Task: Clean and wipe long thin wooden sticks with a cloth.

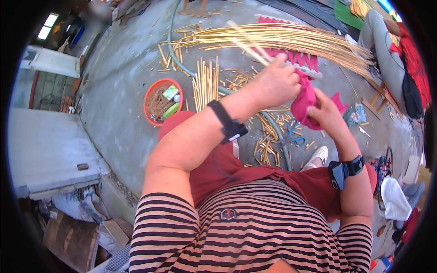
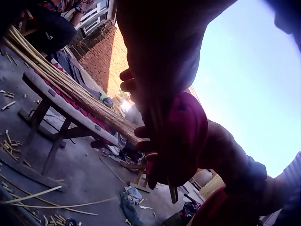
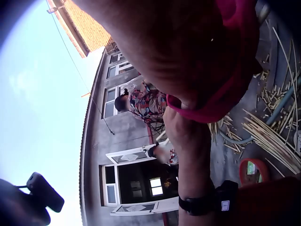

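In the head view my left hand [image 1: 278,82] grips two pale cane-like sticks [image 1: 255,49], which point up and to the left. Close beside it, a crumpled magenta cloth [image 1: 304,107] is held by my right hand [image 1: 328,114], thumb on its near side. A stick end [image 2: 173,194] sticks out below the cloth in the left wrist view. From the right wrist, the cloth [image 3: 221,103] hangs between the two hands, hiding most of the fingers.
A bundle of long canes [image 1: 273,36] lies across a low bench beyond the hands. Shorter cut canes [image 1: 205,86], an orange-red basin [image 1: 148,104], a hose [image 1: 176,54] and blue scissors [image 1: 296,139] lie on the floor. Another person [image 1: 387,54] sits at the right.
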The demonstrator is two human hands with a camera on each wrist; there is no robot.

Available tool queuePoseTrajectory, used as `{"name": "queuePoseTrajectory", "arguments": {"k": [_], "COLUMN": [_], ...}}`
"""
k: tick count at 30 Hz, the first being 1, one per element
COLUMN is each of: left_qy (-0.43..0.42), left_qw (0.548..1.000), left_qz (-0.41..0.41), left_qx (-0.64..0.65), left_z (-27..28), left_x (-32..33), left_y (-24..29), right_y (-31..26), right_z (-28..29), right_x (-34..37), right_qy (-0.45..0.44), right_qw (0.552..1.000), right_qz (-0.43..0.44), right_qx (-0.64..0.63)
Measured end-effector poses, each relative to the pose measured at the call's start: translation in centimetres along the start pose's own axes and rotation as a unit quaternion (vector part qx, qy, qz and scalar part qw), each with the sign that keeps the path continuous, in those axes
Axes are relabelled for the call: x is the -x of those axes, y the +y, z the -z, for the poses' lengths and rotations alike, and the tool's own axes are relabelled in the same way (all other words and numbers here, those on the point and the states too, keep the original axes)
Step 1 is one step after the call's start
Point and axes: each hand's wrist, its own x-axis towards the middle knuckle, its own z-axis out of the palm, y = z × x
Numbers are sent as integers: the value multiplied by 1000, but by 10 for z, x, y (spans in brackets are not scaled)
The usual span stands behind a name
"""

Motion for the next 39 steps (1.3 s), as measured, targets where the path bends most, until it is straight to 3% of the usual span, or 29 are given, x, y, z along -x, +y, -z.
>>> {"name": "queuePoseTrajectory", "arguments": {"k": [2, 4, 6, 7, 9, 10, 11, 12, 13, 14, 15, 17, 20, 23, 24, 28, 34, 39], "left_qy": [75, 192, 297, 346, 288, 253, 176, 34, -2, -94, -124, -189, -215, -205, -203, -60, -138, -134], "left_qw": [996, 980, 948, 923, 900, 861, 855, 782, 775, 743, 633, 554, 550, 525, 519, 514, 595, 663], "left_qz": [-28, 9, 114, 165, 231, 251, 274, 330, 347, 333, 338, 336, 345, 354, 357, 361, 316, 315], "left_qx": [-29, -43, -27, -18, 234, 364, 404, 528, 528, 573, 685, 738, 730, 747, 749, 776, 726, 666], "left_z": [6, 9, 25, 30, 14, 1, -12, -22, -35, -39, -35, -15, -9, -18, -24, -12, -17, -32], "left_x": [-15, -27, -45, -47, -44, -46, -43, -43, -41, -38, -33, -32, -36, -37, -38, -45, -10, 42], "left_y": [0, -1, 1, 1, 7, 14, 16, 13, 14, 9, 12, 17, 26, 34, 35, 50, 24, -13], "right_y": [11, 17, 12, 4, -2, 5, 11, 13, 16, 27, 20, 18, 11, -4, -8, -13, -8, 2], "right_z": [-11, -6, 5, 19, 39, 49, 66, 69, 70, 72, 63, 53, 37, 23, 22, 33, 90, 128], "right_x": [-2, -11, -21, -25, -27, -32, -33, -34, -35, -40, -36, -38, -37, -31, -31, -32, -25, -9], "right_qy": [-22, -16, 46, 70, 112, 132, 160, 173, 239, 247, 225, 260, 258, 242, 240, 273, 262, 317], "right_qw": [995, 980, 975, 956, 907, 883, 859, 844, 830, 820, 819, 799, 777, 792, 793, 766, 761, 741], "right_qz": [-87, -120, -89, -44, 2, 10, 21, 23, -8, 29, 48, 23, 27, 58, 29, 58, 131, 147], "right_qx": [-44, -157, -201, -281, -406, -450, -486, -507, -504, -516, -525, -541, -574, -558, -559, -579, -579, -574]}}
